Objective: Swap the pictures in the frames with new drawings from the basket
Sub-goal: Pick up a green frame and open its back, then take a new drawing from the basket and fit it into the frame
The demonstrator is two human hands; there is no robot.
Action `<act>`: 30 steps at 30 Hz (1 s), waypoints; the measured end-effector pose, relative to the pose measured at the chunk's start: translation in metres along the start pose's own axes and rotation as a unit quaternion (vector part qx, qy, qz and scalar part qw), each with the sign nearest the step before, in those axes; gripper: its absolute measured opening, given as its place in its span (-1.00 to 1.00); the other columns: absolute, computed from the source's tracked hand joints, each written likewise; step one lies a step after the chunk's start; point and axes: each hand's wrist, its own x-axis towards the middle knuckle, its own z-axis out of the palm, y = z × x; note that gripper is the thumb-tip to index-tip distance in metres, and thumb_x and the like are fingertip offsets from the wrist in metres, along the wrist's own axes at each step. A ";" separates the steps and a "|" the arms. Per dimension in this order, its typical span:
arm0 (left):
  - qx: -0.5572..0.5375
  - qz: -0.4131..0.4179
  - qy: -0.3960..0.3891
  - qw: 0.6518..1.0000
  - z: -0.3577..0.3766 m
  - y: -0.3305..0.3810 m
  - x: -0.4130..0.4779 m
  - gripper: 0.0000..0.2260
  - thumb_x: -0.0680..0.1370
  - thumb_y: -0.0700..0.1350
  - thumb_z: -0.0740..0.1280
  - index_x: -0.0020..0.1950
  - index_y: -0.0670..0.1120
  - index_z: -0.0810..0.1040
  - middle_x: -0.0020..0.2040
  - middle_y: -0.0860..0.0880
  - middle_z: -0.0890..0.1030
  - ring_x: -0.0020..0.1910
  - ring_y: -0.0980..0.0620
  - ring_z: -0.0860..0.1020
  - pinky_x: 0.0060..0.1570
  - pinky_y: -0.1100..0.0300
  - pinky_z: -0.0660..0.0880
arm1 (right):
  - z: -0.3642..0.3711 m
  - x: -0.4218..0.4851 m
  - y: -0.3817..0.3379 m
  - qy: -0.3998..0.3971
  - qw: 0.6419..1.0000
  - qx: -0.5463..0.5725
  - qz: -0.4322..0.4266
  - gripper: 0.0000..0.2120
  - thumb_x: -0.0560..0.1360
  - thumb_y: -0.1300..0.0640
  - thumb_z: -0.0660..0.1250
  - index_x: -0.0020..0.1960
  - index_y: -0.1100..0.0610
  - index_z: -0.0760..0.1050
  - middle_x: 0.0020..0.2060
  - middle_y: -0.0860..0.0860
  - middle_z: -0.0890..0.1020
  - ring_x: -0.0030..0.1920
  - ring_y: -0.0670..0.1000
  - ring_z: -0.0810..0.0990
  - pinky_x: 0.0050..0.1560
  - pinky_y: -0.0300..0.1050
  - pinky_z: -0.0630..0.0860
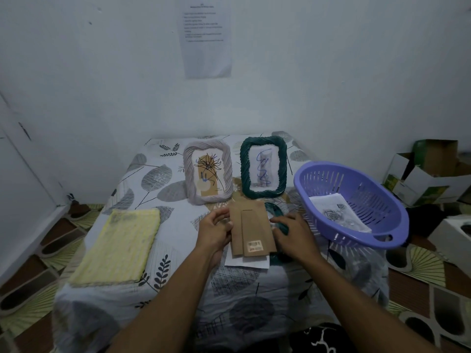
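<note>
Both hands meet at frame centre: left hand (216,231) and right hand (293,233) grasp the brown backing board (251,230) over a face-down teal frame (279,220); beyond stand 2 upright frames, purple basket (382,233) with drawings (339,212) at right

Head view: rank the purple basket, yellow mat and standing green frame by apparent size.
1. Purple basket and yellow mat: look about alike, so I won't rank them.
2. Standing green frame: smallest, though it stands farther back.
</note>
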 end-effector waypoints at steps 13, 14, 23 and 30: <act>0.042 0.039 0.039 0.998 -0.045 0.018 0.006 -0.71 0.54 -0.45 0.20 0.18 -0.21 0.52 0.10 -0.18 0.59 -0.11 -0.07 0.59 -0.36 0.18 0.52 | -0.002 0.003 -0.003 -0.027 0.998 -0.048 0.004 -0.71 0.44 -0.06 0.41 0.15 -0.10 0.57 0.22 0.03 0.37 0.21 0.12 0.47 0.18 0.04 0.48; 0.052 0.046 0.044 0.997 -0.051 0.018 0.007 -0.71 0.53 -0.45 0.20 0.18 -0.23 0.52 0.10 -0.20 0.60 -0.11 -0.07 0.59 -0.37 0.19 0.52 | -0.001 0.004 -0.003 -0.024 0.999 -0.047 0.003 -0.74 0.46 -0.04 0.39 0.15 -0.10 0.57 0.20 0.03 0.38 0.19 0.12 0.49 0.17 0.05 0.49; 0.187 0.085 0.104 0.973 -0.080 0.015 0.014 -0.70 0.52 -0.41 0.19 0.11 -0.14 0.60 0.08 -0.13 0.63 -0.07 -0.04 0.60 -0.22 0.15 0.54 | 0.002 0.002 -0.009 -0.028 0.994 -0.102 0.004 -0.59 0.42 -0.27 0.35 0.21 -0.14 0.54 0.23 0.05 0.36 0.22 0.12 0.46 0.16 0.06 0.49; 0.434 0.202 0.136 0.867 -0.090 0.011 0.007 -0.73 0.53 -0.34 0.21 0.16 -0.22 0.60 0.15 -0.17 0.62 0.11 -0.10 0.55 0.13 0.17 0.40 | 0.006 0.016 0.002 -0.022 0.998 -0.066 -0.011 -0.71 0.48 -0.11 0.37 0.18 -0.11 0.56 0.12 0.02 0.37 0.09 0.11 0.54 0.09 0.09 0.53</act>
